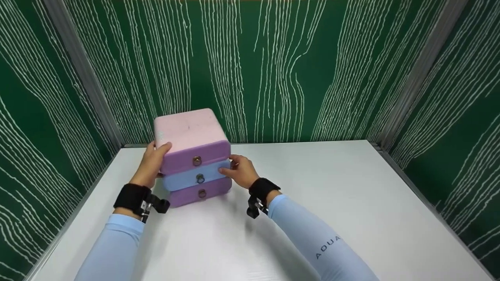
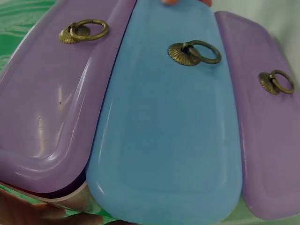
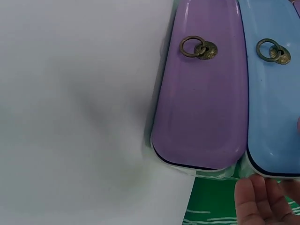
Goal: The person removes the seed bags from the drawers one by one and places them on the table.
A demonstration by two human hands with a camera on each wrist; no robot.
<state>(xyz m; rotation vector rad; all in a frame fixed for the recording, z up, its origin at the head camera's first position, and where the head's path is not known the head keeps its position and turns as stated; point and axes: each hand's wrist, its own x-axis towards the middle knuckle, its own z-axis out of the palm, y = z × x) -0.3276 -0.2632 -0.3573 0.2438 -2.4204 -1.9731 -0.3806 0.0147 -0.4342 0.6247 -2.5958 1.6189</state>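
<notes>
A small three-tier drawer chest with a pink top (image 1: 187,127) stands at the left of the table, turned at an angle. Its fronts run from a purple top drawer (image 1: 179,160) through a blue middle drawer (image 1: 177,181) to a purple bottom drawer (image 1: 183,198), each with a brass ring pull. My left hand (image 1: 150,164) grips the chest's upper left side, thumb at the top edge; its other fingers are mostly hidden. On the right, my right hand (image 1: 244,171) holds the blue drawer tier's end, thumb on its front and fingers (image 3: 248,199) along its side.
The white tabletop (image 1: 332,187) extends to the right and in front of the chest. Green walls (image 1: 269,78) with white wavy lines enclose the back and sides, joined by grey metal corner posts (image 1: 84,74).
</notes>
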